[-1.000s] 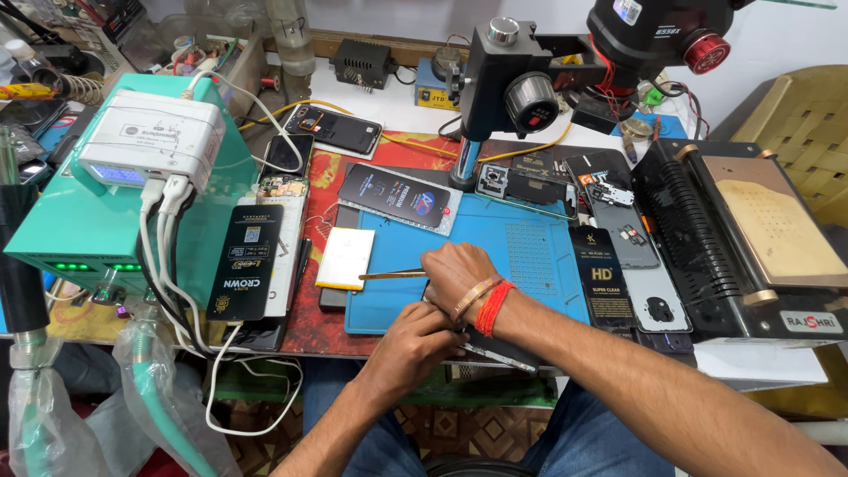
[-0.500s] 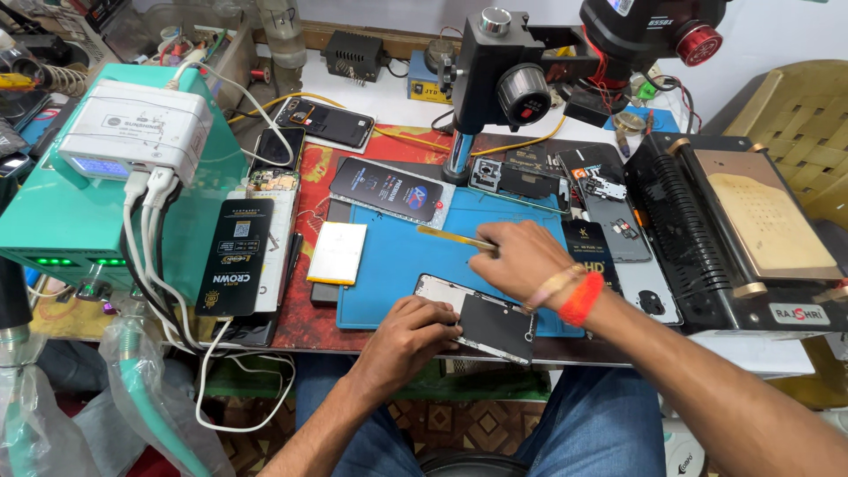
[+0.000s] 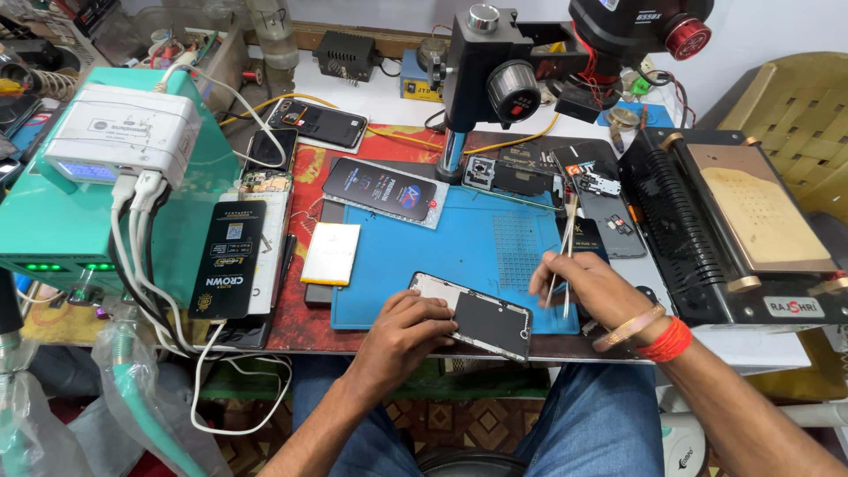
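Phone panel (image 3: 481, 315), dark with a pale frame, lies flat at the near edge of the blue work mat (image 3: 459, 252), tilted slightly, its right end over the mat's front edge.

Head view: left hand (image 3: 408, 334) rests on the panel's left end, fingers curled loosely over its near-left corner, pressing down rather than enclosing it. Right hand (image 3: 590, 289) sits just right of the panel, apart from it, near the mat's right front corner. Its fingers are pinched closed on thin tweezers (image 3: 560, 265), held nearly upright; tips point down. Whether the tips touch the mat cannot be told.

A red thread and a metal bangle circle the right wrist. A white battery (image 3: 332, 253) lies at the mat's left edge. The microscope (image 3: 565, 62) stands at the far edge of the tabletop, its head cut off by the frame's top. Small parts on the black mat beyond the tweezers are too small to identify.
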Motion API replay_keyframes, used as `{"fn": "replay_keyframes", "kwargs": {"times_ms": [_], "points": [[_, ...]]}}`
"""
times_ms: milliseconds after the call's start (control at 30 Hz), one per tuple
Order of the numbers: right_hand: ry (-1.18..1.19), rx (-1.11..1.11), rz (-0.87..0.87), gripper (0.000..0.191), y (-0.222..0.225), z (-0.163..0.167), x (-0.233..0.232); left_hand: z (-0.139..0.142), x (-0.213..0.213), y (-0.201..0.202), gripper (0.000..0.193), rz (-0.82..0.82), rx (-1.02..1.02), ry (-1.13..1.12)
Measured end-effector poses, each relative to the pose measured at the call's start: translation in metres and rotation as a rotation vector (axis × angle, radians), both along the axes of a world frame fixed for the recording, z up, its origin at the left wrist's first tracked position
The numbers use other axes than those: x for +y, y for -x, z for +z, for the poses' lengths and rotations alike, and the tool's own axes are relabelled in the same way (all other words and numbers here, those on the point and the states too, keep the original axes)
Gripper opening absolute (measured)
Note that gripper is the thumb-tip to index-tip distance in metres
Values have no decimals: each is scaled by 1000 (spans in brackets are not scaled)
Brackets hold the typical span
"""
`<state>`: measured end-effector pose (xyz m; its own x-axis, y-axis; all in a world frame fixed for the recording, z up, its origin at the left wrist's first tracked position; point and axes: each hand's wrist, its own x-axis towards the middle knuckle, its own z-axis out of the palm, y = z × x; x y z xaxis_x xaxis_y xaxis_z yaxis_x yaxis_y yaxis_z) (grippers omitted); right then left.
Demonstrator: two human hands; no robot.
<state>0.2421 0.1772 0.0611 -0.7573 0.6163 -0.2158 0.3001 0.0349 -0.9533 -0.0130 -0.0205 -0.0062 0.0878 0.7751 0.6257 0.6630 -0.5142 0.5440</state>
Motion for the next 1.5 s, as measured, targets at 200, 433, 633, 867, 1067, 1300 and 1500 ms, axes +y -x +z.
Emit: {"fn": "replay_keyframes", "kwargs": {"times_ms": [200, 433, 633, 867, 1067, 1300, 1500], "points": [[-43, -27, -238, 38, -6, -22, -5, 1, -1, -1, 23, 34, 21, 52], [-174, 78, -259, 30, 5, -25, -13, 5, -2, -1, 23, 41, 33, 56], [-689, -15, -177, 19, -2, -27, -21, 15, 4, -2, 23, 59, 33, 64], [-620, 22, -232, 13, -17, -35, -41, 22, 3, -6, 21, 82, 28, 81], [-576, 5, -273, 9, -22, -38, -40, 19, 4, -5, 22, 79, 37, 79], [-662, -6, -265, 7, -29, -33, -44, 17, 3, -5, 23, 82, 54, 63], [-651, -38, -273, 7, -26, -27, -48, 17, 1, -6, 22, 78, 63, 59]]}}
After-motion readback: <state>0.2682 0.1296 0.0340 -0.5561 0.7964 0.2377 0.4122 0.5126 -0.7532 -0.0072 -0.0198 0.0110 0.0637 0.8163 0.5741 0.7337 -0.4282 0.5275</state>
